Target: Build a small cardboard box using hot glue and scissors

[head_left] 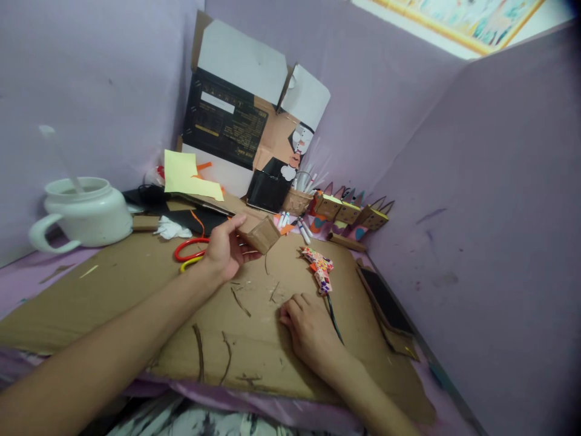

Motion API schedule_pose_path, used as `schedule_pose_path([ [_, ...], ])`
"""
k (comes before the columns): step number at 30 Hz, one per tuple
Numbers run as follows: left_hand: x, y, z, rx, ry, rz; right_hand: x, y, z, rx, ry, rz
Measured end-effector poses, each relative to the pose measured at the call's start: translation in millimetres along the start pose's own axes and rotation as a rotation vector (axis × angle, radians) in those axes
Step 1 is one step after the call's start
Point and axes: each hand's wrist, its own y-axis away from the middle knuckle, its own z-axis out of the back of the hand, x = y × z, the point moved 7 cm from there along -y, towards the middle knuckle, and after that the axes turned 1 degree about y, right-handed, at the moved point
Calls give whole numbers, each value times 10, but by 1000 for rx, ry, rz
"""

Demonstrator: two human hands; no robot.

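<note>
My left hand (227,251) is closed around a small folded cardboard box (262,235), lifted above the cardboard sheet (136,290) on the table. Just behind that wrist lie scissors (188,248) with red and yellow handles. My right hand (305,324) rests on the sheet with its fingers curled in; anything inside them is hidden. A glue gun (320,265) in a colourful pattern lies beyond the right hand, its dark cord (334,318) running down beside it. Thin brown cardboard strips (198,351) are scattered between my arms.
A white mug-like pot (88,209) stands at the left, a stick in it. At the back are an opened printed carton (227,115), yellow paper (181,172), markers (304,231) and several decorated cardboard pieces (345,212). A dark flat object (385,300) lies along the right wall.
</note>
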Motion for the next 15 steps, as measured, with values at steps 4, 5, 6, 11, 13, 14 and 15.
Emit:
schedule_pose_path([
  [4, -7, -2, 11, -9, -3, -4, -7, 113, 26, -34, -120, 73],
  [5, -11, -2, 9, -8, -4, -6, -41, 143, 75, -94, -237, 75],
  [6, -13, -2, 3, -4, -5, -5, -100, 174, 142, -184, -369, 55],
  [11, -23, 12, -32, 18, -21, -3, -492, 366, 369, -725, -770, -168],
  [13, -36, 13, -31, 13, -23, -11, -547, 412, 359, -792, -811, -204],
  [14, -42, 11, -28, 10, -21, -13, -559, 426, 345, -791, -818, -216],
  [15, -48, 8, -24, 7, -17, -14, -566, 438, 329, -777, -815, -229],
])
